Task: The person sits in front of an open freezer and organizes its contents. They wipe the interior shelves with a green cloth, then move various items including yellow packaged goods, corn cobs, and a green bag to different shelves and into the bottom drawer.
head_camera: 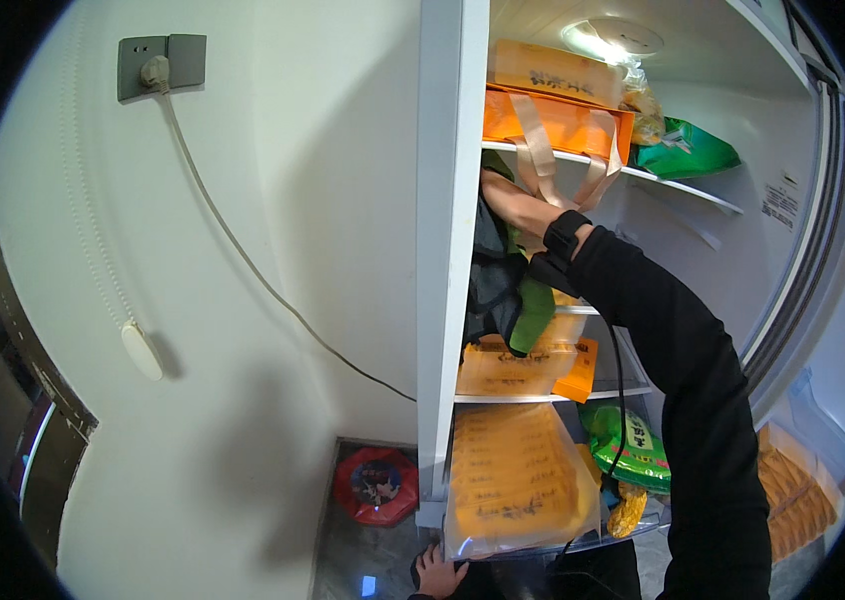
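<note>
My right arm, in a black sleeve with a black band at the wrist, reaches into an open refrigerator [452,247]. My right hand [516,199] is at its left side, under the upper shelf [692,191]. Its fingers are hidden, so I cannot tell whether they grip anything. A dark grey and green cloth [497,277] hangs just below that hand, in front of orange packages [516,367]. Low down, my left hand [439,574] rests on dark clothing, its fingers apart and holding nothing. Above it, a large clear bag of orange packets [520,480] sits in the bottom drawer.
On the upper shelf are an orange bag with ribbon handles [557,124] and a green packet [689,150]. A green bag [626,446] lies low at right. A black cable [621,390] dangles before the shelves. A power cord [242,255] runs along the wall; a red container [376,487] stands on the floor.
</note>
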### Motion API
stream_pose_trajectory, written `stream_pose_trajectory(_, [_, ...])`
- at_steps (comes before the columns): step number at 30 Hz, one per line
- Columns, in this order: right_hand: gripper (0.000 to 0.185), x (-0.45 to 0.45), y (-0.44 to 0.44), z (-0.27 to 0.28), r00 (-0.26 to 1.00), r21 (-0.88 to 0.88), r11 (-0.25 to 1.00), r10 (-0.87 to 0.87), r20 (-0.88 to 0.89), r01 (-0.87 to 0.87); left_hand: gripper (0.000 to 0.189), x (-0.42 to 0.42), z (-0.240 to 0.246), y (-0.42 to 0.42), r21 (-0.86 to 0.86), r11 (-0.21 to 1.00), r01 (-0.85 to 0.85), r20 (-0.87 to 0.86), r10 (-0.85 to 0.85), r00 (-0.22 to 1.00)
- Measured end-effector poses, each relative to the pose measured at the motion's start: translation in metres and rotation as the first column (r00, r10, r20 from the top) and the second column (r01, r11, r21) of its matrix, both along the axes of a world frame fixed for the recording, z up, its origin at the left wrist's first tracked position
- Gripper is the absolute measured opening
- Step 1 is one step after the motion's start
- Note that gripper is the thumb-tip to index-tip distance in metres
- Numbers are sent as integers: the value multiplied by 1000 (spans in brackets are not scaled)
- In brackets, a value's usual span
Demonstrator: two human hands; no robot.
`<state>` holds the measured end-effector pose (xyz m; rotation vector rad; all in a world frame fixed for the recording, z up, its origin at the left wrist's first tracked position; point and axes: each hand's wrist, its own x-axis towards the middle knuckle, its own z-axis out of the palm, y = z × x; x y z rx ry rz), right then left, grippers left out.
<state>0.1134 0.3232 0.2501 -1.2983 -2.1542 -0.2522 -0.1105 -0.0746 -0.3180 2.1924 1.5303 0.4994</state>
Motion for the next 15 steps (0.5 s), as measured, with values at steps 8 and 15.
stream_pose_trajectory(8, [48,38,96,-16,30,969,202,-978,209,-143,55,-9,-32,3,-14,1000,24,6,-24,1000])
stream_pose_trajectory(15, [45,40,86,6,35,949,241,-967,253,-202,54,-16,-39,8,-140,990,32,-40,-38,998])
